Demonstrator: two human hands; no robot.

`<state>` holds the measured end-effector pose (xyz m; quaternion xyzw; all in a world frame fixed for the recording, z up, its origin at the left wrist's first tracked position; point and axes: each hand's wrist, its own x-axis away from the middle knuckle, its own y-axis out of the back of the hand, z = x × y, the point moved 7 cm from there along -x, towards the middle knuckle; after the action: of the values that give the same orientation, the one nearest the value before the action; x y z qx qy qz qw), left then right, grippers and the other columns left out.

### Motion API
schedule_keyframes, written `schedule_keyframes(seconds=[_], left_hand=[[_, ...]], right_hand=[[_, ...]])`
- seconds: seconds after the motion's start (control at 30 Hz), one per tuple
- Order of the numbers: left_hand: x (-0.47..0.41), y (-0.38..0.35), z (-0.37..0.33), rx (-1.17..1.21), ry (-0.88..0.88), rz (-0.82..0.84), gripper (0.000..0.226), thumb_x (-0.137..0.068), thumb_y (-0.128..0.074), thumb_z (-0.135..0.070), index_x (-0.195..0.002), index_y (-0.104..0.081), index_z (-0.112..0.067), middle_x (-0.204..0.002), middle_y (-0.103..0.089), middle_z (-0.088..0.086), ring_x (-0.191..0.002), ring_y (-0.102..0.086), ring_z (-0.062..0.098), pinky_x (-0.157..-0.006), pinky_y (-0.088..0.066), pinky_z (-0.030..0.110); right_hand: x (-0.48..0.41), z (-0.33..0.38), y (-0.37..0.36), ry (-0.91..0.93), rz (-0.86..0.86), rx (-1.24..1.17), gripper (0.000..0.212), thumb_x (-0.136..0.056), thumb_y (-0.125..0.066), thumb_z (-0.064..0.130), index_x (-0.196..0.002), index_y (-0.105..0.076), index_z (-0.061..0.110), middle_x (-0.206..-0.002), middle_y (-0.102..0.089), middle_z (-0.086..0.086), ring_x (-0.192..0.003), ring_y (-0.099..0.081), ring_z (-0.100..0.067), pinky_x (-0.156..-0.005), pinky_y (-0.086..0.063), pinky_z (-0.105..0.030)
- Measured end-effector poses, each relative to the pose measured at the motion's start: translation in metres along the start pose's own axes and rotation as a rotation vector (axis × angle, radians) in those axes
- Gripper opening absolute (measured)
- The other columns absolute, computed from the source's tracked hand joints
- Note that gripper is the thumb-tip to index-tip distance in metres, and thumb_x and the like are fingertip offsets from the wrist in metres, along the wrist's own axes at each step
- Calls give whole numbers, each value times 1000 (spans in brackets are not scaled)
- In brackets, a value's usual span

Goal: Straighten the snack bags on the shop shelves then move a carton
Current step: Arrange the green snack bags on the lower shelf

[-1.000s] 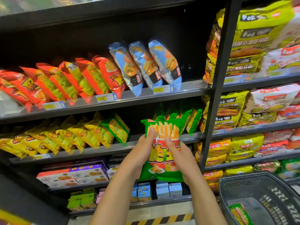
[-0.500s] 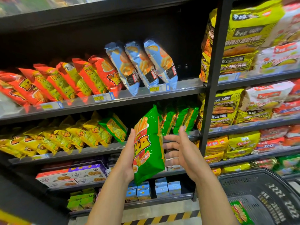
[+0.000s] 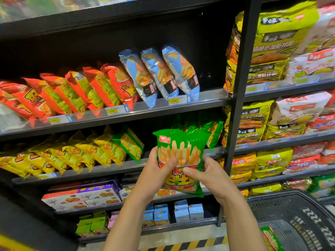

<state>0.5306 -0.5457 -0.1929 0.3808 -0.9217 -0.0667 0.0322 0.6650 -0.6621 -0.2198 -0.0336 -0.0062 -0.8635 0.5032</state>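
Black shelving (image 3: pixel 163 113) across the whole view, split by an upright post (image 3: pixel 239 87). Right of the post, big yellow and white noodle packs (image 3: pixel 272 51) stacked on several levels. At bottom right, a dark plastic basket (image 3: pixel 299 211) with one green packet (image 3: pixel 272 240) lying inside.

On the upper left shelf, a leaning row of red bags (image 3: pixel 72 91), then three blue bags (image 3: pixel 163 73) tilted the same way. One level down, a leaning row of yellow bags (image 3: pixel 81 153) ending in a single green bag (image 3: pixel 129 144). Further right on that level, more green bags (image 3: pixel 215 131) standing by the post.

Held upright in front of that level, between the yellow row and the standing green ones: the green fries bag (image 3: pixel 181 142), printed face to the camera. Both bare forearms angled up from the bottom edge, converging on it. On its left edge, the left hand (image 3: pixel 156 171), thumb laid across the front, fingers hidden behind. On its lower right side, the right hand (image 3: pixel 212 176), thumb pressed on the front, fingers wrapped behind out of sight.

Below, flat biscuit boxes (image 3: pixel 87 196) stacked on a shelf. On the lowest shelf, small blue cartons (image 3: pixel 181 212) in a row, with green cartons (image 3: pixel 90 225) to their left. Yellow price tags (image 3: pixel 174 100) clipped to the shelf fronts
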Motion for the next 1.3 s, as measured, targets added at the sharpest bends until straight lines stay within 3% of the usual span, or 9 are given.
schedule_keyframes(seconds=[0.17,0.33,0.47,0.67,0.8,0.93,1.07,1.2,1.3], left_hand=[[3,-1,4,14,-29,162,64,-82,-82,-16,-136,-51,-27,-129,-73,-3,-122,-69,20,-96,-58,36],[6,3,6,-2,-18,236,70,-76,-83,-5,-135,-51,-27,-127,-72,-9,-125,-66,21,-100,-56,34],[8,6,3,9,-7,263,70,-82,-79,3,-140,-50,-25,-130,-71,-8,-125,-67,17,-96,-56,28],[5,10,-2,62,54,184,61,-82,-79,-22,-138,-55,-32,-126,-74,-15,-118,-70,8,-88,-59,24],[5,8,0,93,157,109,58,-81,-78,-40,-134,-62,-22,-128,-75,2,-112,-75,20,-88,-61,31],[12,1,-4,86,288,97,37,-98,-64,-46,-116,-72,-15,-97,-80,-9,-88,-73,2,-91,-51,14],[23,1,-5,-19,428,105,28,-97,-56,-62,-94,-66,-36,-145,-58,-5,-141,-42,18,-122,-22,41],[26,1,-3,43,456,81,37,-93,-58,-68,-100,-67,-33,-167,-38,5,-156,-28,27,-124,-20,46],[25,2,-3,57,434,72,39,-96,-58,-62,-109,-68,-27,-132,-65,-7,-132,-56,13,-110,-39,29]], right_hand=[[1,-5,18,59,-79,76,57,-75,-89,-3,-120,-66,25,-109,-78,14,-107,-71,-5,-87,-58,-22],[1,-3,20,109,-53,28,65,-66,-93,1,-121,-66,23,-114,-78,4,-110,-73,-14,-91,-58,-29],[5,3,20,102,-46,54,54,-74,-88,-5,-113,-66,25,-102,-78,19,-97,-72,1,-81,-56,-16],[2,3,10,47,2,-40,49,-76,-82,31,-122,-70,20,-112,-80,4,-109,-75,-19,-91,-61,-34],[1,-2,0,-81,0,-61,65,-74,-77,58,-120,-72,13,-108,-81,-4,-103,-77,-24,-104,-55,-52],[1,-3,-7,-198,20,-12,53,-89,-62,67,-106,-77,19,-92,-80,9,-85,-76,-6,-76,-55,-20],[-7,-19,-2,-306,-36,105,110,-50,-55,107,-124,-73,27,-134,-68,-1,-127,-61,-25,-115,-40,-47],[-18,-52,6,-357,-43,-30,108,-45,-68,102,-124,-74,29,-132,-72,-5,-125,-65,-29,-116,-42,-55],[-8,-29,-11,-376,-9,-117,83,-64,-73,89,-119,-76,27,-114,-80,-4,-110,-74,-25,-104,-53,-48]])
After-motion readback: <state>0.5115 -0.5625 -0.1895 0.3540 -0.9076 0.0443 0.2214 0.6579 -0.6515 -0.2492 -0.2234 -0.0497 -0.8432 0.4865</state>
